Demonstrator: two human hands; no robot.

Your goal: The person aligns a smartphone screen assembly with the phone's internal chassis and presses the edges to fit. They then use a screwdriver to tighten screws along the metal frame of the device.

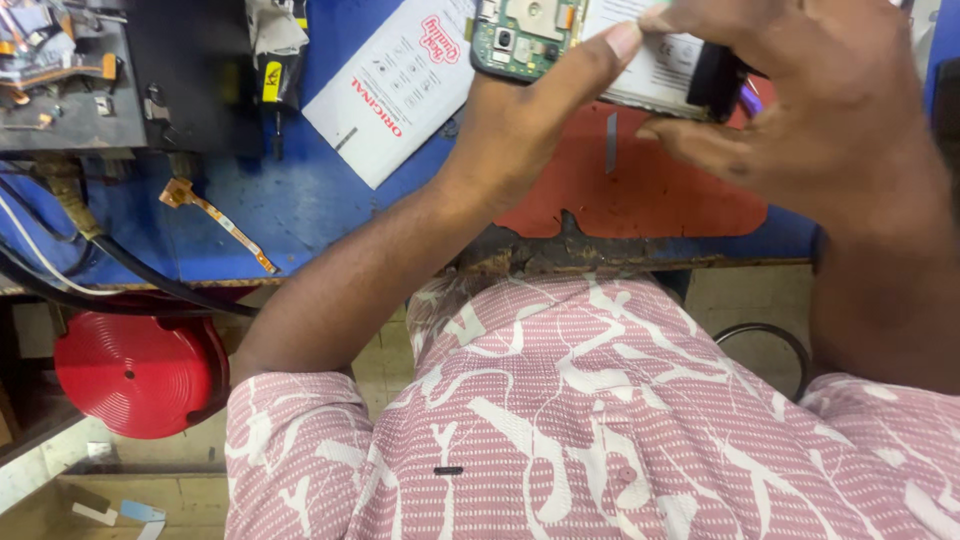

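Both hands on opened phone (590,50), held above blue bench (300,200); left hand (520,120) grips its board end, thumb on top; right hand (830,110) pinches the other end.

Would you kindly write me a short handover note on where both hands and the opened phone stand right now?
Left hand: grips the opened phone with exposed green circuit board from below, thumb stretched across its white battery.
Right hand: fingers pinch the phone's dark right end; both hold it above the orange mat on the blue workbench.
Done: back cover is off, board and battery bared.
Left: phone is not closed. A white printed packet and a loose orange flex strip lie on the bench.
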